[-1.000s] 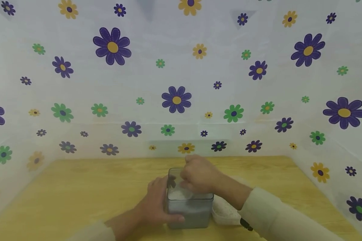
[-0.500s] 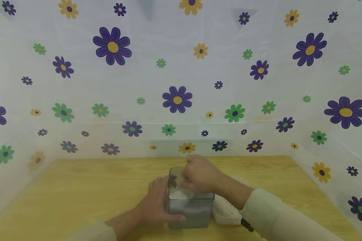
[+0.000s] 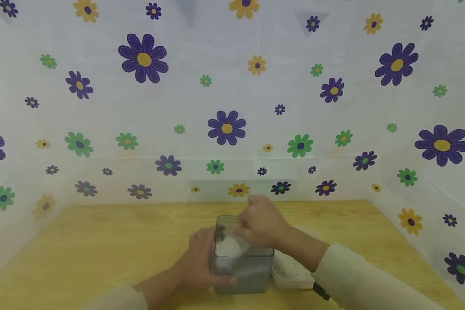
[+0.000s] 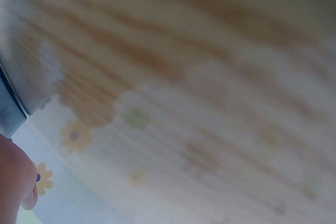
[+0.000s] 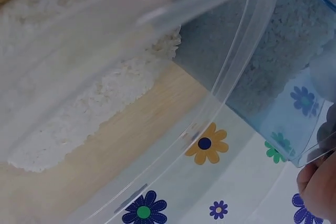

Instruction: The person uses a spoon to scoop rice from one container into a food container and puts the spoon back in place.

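Note:
A clear, blue-tinted square bin (image 3: 244,275) of white rice (image 3: 228,247) stands upright on the table. My left hand (image 3: 197,262) grips its left side, the thumb lying across the front wall; the left wrist view shows only part of this hand (image 4: 14,182) beside a bin corner (image 4: 10,108). Over the bin's right part is my right hand (image 3: 263,221), fingers curled, reaching inside the rim. Below its fingers shows a blurred, see-through shape like a scoop (image 3: 243,249), mostly hidden. Through the bin wall (image 5: 273,124), the right wrist view shows grains heaped inside.
Touching or very near the bin's right side is a clear tub (image 3: 294,282) of rice, partly under my right forearm; its rim (image 5: 231,77) looms large in the right wrist view. A flower-printed white sheet (image 3: 232,99) surrounds the wooden table (image 3: 120,241) at back and sides.
My right hand has shifted slightly right and up within the bin's mouth, the see-through shape moving with it. The left hand and bin keep their place.

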### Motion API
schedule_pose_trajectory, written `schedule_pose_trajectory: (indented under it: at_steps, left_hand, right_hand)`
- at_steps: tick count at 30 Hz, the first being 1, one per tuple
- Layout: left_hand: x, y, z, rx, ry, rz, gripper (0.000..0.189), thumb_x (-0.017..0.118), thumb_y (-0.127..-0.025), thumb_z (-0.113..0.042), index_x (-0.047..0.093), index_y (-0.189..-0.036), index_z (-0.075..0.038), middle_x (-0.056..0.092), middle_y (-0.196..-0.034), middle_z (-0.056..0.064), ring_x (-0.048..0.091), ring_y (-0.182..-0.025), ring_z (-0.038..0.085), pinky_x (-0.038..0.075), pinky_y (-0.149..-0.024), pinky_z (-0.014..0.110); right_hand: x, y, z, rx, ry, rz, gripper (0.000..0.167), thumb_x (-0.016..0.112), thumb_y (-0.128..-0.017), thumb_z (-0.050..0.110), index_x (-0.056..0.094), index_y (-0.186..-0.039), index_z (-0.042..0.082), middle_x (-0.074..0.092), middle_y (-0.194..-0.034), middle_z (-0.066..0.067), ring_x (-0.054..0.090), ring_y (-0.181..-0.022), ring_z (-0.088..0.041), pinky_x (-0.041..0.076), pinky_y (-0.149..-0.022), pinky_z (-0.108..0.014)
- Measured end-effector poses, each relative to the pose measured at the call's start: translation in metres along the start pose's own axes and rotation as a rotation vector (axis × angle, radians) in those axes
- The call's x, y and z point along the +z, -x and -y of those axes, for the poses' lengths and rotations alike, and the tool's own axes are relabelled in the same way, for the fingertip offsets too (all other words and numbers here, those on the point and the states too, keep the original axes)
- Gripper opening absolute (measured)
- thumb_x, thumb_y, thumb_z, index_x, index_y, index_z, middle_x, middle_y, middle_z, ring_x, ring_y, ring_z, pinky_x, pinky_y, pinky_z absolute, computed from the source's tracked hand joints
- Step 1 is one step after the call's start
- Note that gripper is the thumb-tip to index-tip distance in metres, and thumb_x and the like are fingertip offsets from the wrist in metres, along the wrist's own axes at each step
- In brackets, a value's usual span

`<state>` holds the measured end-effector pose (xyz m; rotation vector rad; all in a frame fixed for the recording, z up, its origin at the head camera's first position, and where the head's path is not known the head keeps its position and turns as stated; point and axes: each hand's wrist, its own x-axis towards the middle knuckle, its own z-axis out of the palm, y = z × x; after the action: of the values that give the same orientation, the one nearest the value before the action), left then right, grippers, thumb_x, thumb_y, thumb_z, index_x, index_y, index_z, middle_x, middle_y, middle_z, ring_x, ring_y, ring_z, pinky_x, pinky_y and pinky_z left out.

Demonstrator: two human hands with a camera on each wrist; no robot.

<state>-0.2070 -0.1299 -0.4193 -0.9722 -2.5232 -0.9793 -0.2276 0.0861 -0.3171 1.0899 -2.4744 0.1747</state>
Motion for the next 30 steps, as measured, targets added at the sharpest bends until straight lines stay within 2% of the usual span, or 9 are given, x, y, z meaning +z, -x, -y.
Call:
schedule_pose_trajectory:
  at_steps: [4,7,10,13,18,21,26,30]
  left_hand:
    - [0.001,-0.002,0.001,0.022,-0.021,-0.008,0.104,0.075,-0.067,-0.074,0.037,-0.145,-0.017,0.051,-0.121,-0.01,0.041,-0.106,0.007,0.027,-0.098,0.046]
    - [0.001,-0.003,0.001,0.031,-0.037,-0.02,0.104,0.074,-0.067,-0.076,0.038,-0.143,-0.015,0.052,-0.12,-0.008,0.041,-0.106,0.008,0.027,-0.098,0.048]
    - [0.0,-0.002,0.0,0.017,-0.028,-0.016,0.103,0.074,-0.066,-0.076,0.04,-0.141,-0.014,0.053,-0.119,-0.006,0.042,-0.105,0.008,0.027,-0.098,0.049]
    - [-0.001,-0.001,-0.002,-0.005,-0.009,0.015,0.103,0.075,-0.067,-0.074,0.039,-0.142,-0.013,0.051,-0.121,-0.007,0.041,-0.105,0.008,0.027,-0.099,0.05]
    - [-0.003,-0.003,-0.002,-0.025,0.004,0.03,0.102,0.076,-0.067,-0.073,0.038,-0.143,-0.017,0.05,-0.123,-0.01,0.04,-0.107,0.008,0.025,-0.099,0.048]
    - [-0.003,-0.002,-0.002,-0.024,-0.006,0.023,0.101,0.076,-0.066,-0.074,0.041,-0.141,-0.017,0.051,-0.121,-0.011,0.04,-0.105,0.007,0.026,-0.096,0.045]
    - [-0.002,0.0,-0.001,-0.029,-0.004,0.033,0.097,0.077,-0.066,-0.074,0.04,-0.139,-0.022,0.052,-0.121,-0.013,0.041,-0.104,0.006,0.027,-0.096,0.045]
    - [-0.002,-0.001,-0.003,-0.022,0.003,0.023,0.098,0.077,-0.066,-0.073,0.039,-0.14,-0.021,0.052,-0.122,-0.011,0.041,-0.106,0.007,0.027,-0.099,0.049]
  right_hand:
    - [-0.002,0.006,0.002,0.097,0.023,-0.043,0.046,0.073,-0.082,0.033,0.048,-0.046,0.02,0.031,-0.042,0.013,0.031,-0.058,-0.011,0.029,-0.063,-0.025]
    - [-0.003,0.011,0.005,0.157,0.004,-0.055,0.05,0.073,-0.083,0.034,0.046,-0.043,0.02,0.027,-0.042,0.013,0.03,-0.057,-0.011,0.028,-0.062,-0.025]
    - [-0.004,0.014,0.008,0.202,-0.032,-0.054,0.055,0.073,-0.085,0.034,0.041,-0.042,0.021,0.024,-0.042,0.014,0.03,-0.056,-0.01,0.027,-0.06,-0.024]
    - [-0.004,0.017,0.008,0.242,-0.049,-0.054,0.057,0.073,-0.086,0.034,0.039,-0.041,0.021,0.023,-0.042,0.014,0.03,-0.055,-0.01,0.027,-0.059,-0.023]
    - [-0.006,0.019,0.006,0.314,-0.071,-0.055,0.052,0.072,-0.087,0.033,0.049,-0.042,0.02,0.025,-0.042,0.013,0.032,-0.057,-0.011,0.028,-0.059,-0.024]
    - [-0.007,0.021,0.005,0.348,-0.116,-0.048,0.046,0.073,-0.087,0.033,0.056,-0.046,0.02,0.03,-0.043,0.013,0.035,-0.059,-0.011,0.03,-0.059,-0.024]
    - [-0.007,0.025,0.004,0.375,-0.163,-0.059,0.048,0.073,-0.088,0.03,0.053,-0.046,0.02,0.031,-0.043,0.012,0.036,-0.06,-0.011,0.03,-0.059,-0.025]
    - [-0.007,0.027,-0.001,0.378,-0.189,-0.09,0.05,0.074,-0.087,0.027,0.049,-0.045,0.018,0.03,-0.044,0.012,0.036,-0.06,-0.011,0.03,-0.06,-0.025]
